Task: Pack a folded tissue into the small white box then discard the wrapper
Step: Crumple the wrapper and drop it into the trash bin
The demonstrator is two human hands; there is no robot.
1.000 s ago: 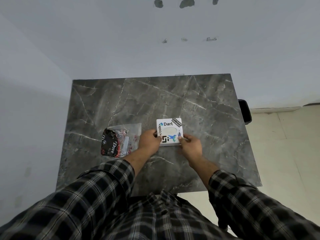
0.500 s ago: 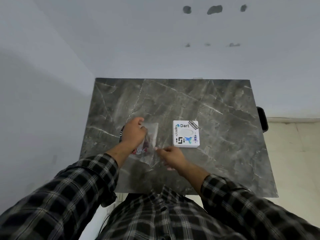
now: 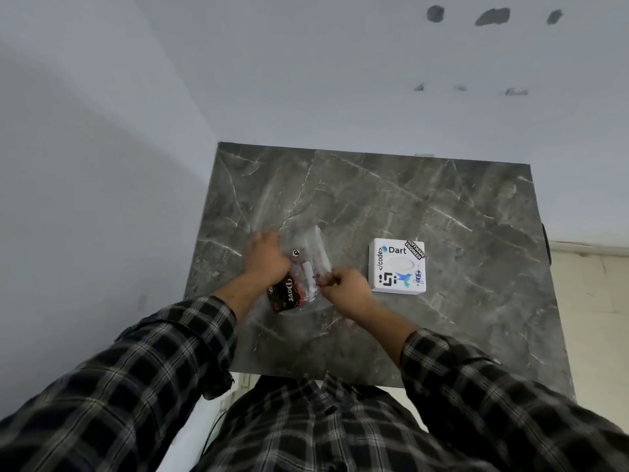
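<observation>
A clear plastic wrapper (image 3: 308, 264) with a dark "Dove" printed end lies on the grey marble table (image 3: 391, 199), with something white inside it. My left hand (image 3: 267, 258) grips its left side. My right hand (image 3: 343, 284) pinches its right edge between thumb and fingers. The small white box (image 3: 397, 267), covered with stickers reading "Dart" and "code", sits flat and closed on the table just right of my right hand, untouched.
The table stands in a corner against pale walls. A dark object (image 3: 545, 247) pokes out past the table's right edge. Tiled floor (image 3: 595, 318) lies to the right. My checked sleeves fill the lower view.
Both hands left the white box and moved left to the wrapper. The left hand took hold of it first, then the right hand pinched its right edge.
</observation>
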